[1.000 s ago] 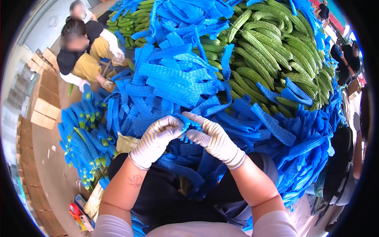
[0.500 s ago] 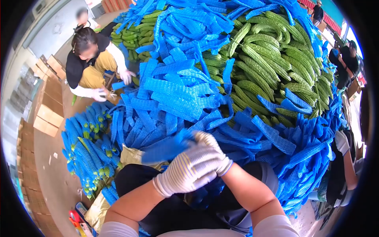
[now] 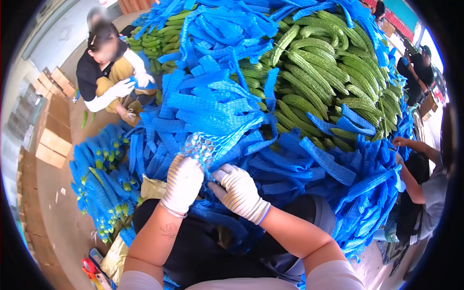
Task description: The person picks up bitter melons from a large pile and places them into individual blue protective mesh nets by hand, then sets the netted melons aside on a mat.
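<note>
Both my hands wear white striped gloves, held close together in front of my lap. My left hand has its fingers closed on a blue mesh sleeve, which is stretched wide with its holes showing. Just to the right, my right hand pinches the lower part of the same mesh. Behind them lies a heap of flat blue mesh sleeves. Green bitter melons are piled at the upper right. Melons in blue mesh are stacked at the left.
A crouching person in white gloves holds something blue at the upper left. Cardboard boxes line the left side. Red-handled scissors lie at the lower left. Another person's arm reaches in from the right.
My hands were overlapped around a bunched, blurred blue mesh; now they are side by side and the mesh is spread open. The crouching person's hands have moved closer together.
</note>
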The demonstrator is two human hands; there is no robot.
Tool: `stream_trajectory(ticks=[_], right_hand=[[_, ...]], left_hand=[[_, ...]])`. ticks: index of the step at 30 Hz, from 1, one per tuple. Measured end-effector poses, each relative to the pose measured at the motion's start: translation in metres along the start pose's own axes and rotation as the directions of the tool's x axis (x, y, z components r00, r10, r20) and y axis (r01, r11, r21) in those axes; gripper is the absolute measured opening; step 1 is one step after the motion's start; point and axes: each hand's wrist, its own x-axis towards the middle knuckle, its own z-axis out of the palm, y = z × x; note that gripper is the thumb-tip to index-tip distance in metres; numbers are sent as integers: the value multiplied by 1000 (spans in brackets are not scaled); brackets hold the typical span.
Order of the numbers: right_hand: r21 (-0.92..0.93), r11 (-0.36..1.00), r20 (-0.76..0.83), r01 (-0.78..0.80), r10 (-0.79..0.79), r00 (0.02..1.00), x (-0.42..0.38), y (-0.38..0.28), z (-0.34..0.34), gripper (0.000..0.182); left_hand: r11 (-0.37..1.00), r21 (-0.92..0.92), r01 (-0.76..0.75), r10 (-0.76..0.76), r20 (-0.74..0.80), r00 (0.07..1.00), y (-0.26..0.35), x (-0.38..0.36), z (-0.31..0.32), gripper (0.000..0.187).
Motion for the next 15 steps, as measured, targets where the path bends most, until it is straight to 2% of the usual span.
stream_trajectory(ticks=[1, 2, 3, 4, 5, 6, 7, 9, 10, 11, 12, 13, 14, 15], right_hand=[[104, 991, -116, 81, -69, 991, 3, 3, 1, 15], [364, 931, -125, -27, 78, 989, 1, 3, -1, 15], [600, 740, 25, -305, 364, 931, 0, -1, -5, 13], [713, 640, 67, -287, 344, 936, -2, -3, -9, 12], [811, 523, 102, -262, 315, 944, -2, -3, -14, 12], [580, 799, 113, -160, 115, 987, -1, -10, -27, 13], [449, 893, 94, -19, -25, 995, -7, -8, -18, 14], [429, 902, 244, 40, -158, 957, -11, -17, -15, 16], [479, 877, 242, 25, -159, 957, -17, -16, -6, 15], [492, 870, 250, 23, -166, 954, -19, -15, -3, 15], [596, 772, 397, -220, -45, 917, -21, -12, -3, 12], [640, 622, 547, -451, 44, 836, -21, -9, -2, 10], [637, 510, 631, -578, 87, 771, -22, -5, 0, 10], [642, 506, 628, -576, 85, 773, -22, -7, 2, 10]], left_hand=[[974, -195, 115, -108, 48, 993, 6, 3, 4, 28], [904, 424, -54, -1, 128, 992, -5, 6, -10, 30], [892, 450, -39, -16, 116, 993, 7, 0, 18, 25], [553, 807, -209, -44, 278, 959, -6, 3, -1, 28], [73, 916, -395, -149, 402, 904, -19, 6, -21, 30], [-239, 865, -441, -395, 328, 858, -21, 5, -18, 37], [-33, 650, -760, -159, 747, 646, -19, 13, -11, 47], [-23, 673, -739, -147, 729, 668, -21, 9, -12, 47], [-21, 691, -722, -138, 713, 687, -24, 13, -2, 48], [-24, 709, -705, -132, 697, 705, -14, 1, -21, 48], [-30, 721, -692, -128, 684, 718, -7, 5, -23, 48], [-37, 729, -683, -125, 675, 727, -6, 18, -12, 48], [-41, 736, -676, -124, 668, 734, -3, 18, -11, 49], [-42, 740, -672, -120, 664, 738, -1, 19, -10, 49]])
